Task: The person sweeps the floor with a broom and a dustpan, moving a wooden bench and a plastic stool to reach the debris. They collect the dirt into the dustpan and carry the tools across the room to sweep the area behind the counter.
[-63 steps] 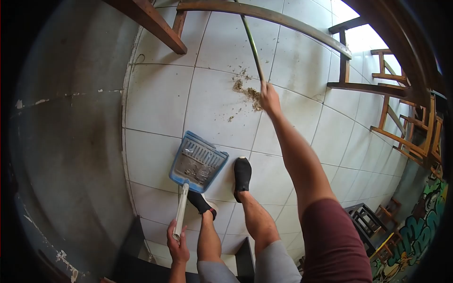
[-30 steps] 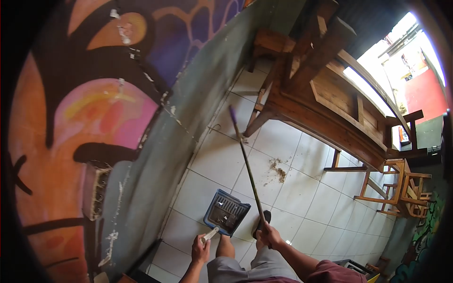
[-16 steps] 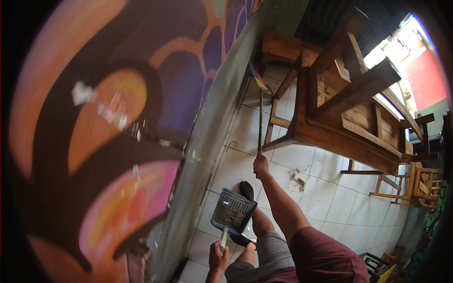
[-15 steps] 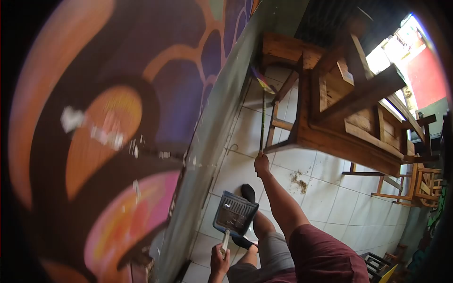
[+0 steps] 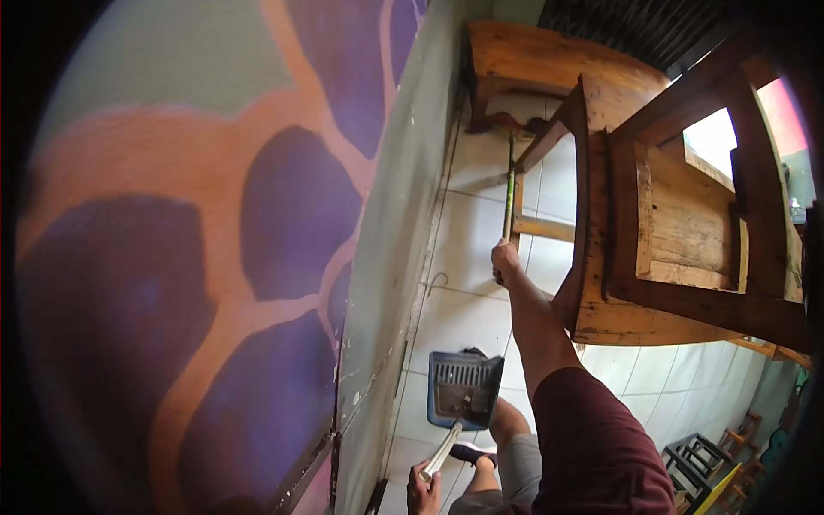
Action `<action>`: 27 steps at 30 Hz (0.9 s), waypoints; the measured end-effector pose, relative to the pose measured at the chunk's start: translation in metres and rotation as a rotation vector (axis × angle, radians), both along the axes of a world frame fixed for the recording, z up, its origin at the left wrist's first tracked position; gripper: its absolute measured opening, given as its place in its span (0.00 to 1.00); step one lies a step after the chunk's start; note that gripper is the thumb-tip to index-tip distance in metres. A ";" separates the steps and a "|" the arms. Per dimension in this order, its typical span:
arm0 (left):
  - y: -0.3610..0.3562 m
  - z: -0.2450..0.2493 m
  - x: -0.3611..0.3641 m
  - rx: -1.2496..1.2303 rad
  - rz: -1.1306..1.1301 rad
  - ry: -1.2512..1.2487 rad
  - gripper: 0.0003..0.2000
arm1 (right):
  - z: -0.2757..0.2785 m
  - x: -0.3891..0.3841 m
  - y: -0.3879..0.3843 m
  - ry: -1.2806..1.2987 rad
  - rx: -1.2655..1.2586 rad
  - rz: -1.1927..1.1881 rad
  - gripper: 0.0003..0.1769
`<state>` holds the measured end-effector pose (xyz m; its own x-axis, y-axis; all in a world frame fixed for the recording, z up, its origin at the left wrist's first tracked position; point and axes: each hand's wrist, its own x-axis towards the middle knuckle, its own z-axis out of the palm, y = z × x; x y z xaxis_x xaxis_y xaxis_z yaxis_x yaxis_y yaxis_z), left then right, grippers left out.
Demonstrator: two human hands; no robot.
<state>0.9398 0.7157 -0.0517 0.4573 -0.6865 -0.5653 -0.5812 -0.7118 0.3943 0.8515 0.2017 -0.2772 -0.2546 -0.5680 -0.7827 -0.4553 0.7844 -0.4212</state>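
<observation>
My right hand is wrapped round the green stick of a broom, arm stretched forward. The broom's head reaches the floor by a wooden bench at the far end, where its shape is blurred. Lower down, my left hand grips the pale handle of a dustpan. The dustpan is dark with a blue rim and ridges, and some small debris lies in it. It hangs above the tiles in front of my legs.
A painted wall runs along the left. Wooden tables, one upturned on another, crowd the right, and a wooden bench stands at the far end. A thin hook-shaped piece lies on the tiled floor. Black stools are at lower right.
I have moved forward along the wall. The broom head has gone farther, to the bench, and the dustpan has turned more upright in view. The debris pile on the floor is no longer visible.
</observation>
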 end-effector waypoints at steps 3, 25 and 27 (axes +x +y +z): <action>-0.038 0.022 0.001 -0.007 0.206 0.111 0.19 | -0.094 -0.008 0.079 0.422 -0.310 0.892 0.18; 0.019 0.024 0.034 -0.182 0.119 0.199 0.14 | 0.005 -0.089 0.384 0.119 -0.141 0.703 0.23; 0.034 0.032 0.032 -0.194 0.042 0.146 0.13 | 0.129 -0.092 0.409 -0.039 0.043 0.266 0.29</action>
<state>0.9721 0.7500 -0.0197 0.4111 -0.7706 -0.4870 -0.4795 -0.6372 0.6034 0.7596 0.6106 -0.1480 -0.0704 -0.5771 -0.8136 -0.6321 0.6568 -0.4112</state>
